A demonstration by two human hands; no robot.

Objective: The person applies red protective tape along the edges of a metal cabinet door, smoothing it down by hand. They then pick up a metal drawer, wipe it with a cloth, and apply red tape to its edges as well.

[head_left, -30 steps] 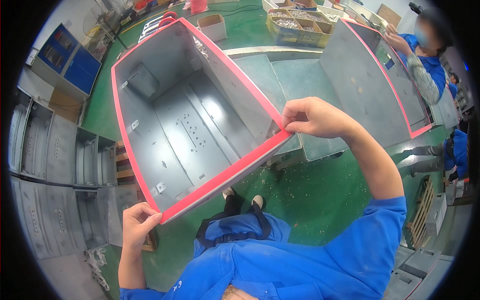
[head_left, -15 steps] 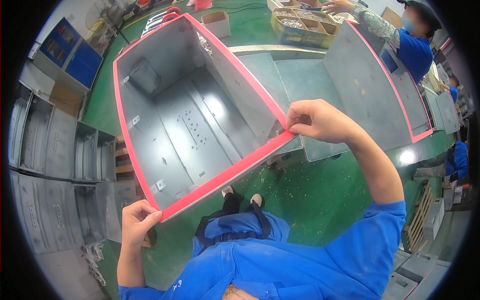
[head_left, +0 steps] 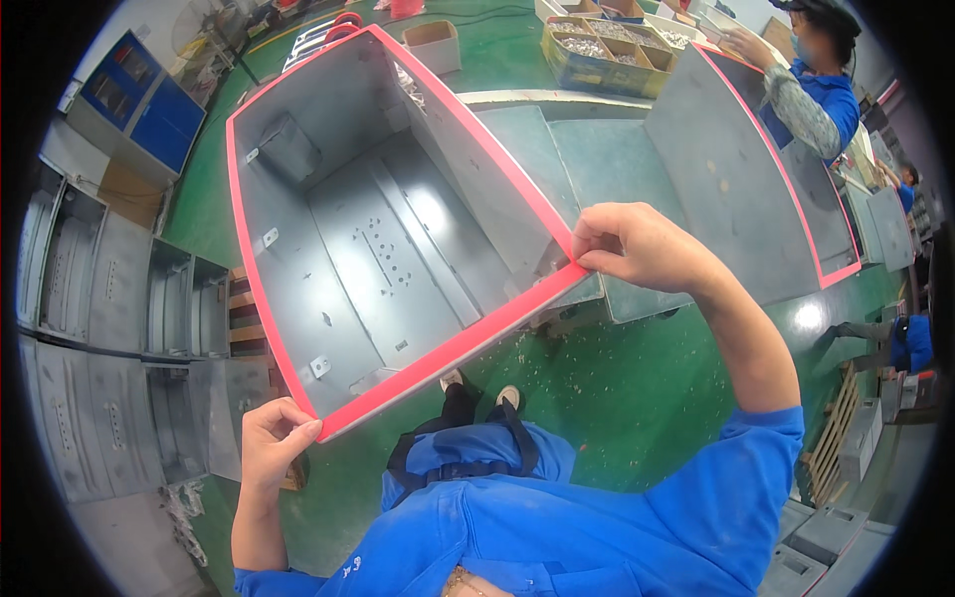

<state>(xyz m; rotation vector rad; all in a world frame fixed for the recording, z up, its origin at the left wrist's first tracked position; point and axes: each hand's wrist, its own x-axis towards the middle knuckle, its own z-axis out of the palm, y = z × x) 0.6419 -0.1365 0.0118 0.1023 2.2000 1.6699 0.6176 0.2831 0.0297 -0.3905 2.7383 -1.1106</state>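
Note:
In front of me an open grey sheet-metal cabinet [head_left: 343, 269] shows its inside, with holes in the bottom panel and small white tabs along the left wall. Pink tape [head_left: 448, 358] runs around its rim. At the near left corner my left hand [head_left: 271, 443] is closed, thumb and fingers pinching the tape. My right hand [head_left: 642, 247] pinches at the near right corner, where the near strip meets the right-hand one. The near strip lies straight between both hands. What lies under the fingertips is hidden.
A second grey cabinet with pink edging [head_left: 731, 169] stands at right, beside a co-worker in blue [head_left: 821, 104]. Divided bins of small parts [head_left: 607, 55] are behind. Grey cabinets [head_left: 119, 289] are stacked at left, near a blue cupboard [head_left: 144, 99]. Wooden pallets [head_left: 831, 438] lie at right.
My hands stay at the two corners, almost still. The co-worker's arm has drawn back from the bins toward the second cabinet. Another person at the far right has shifted slightly.

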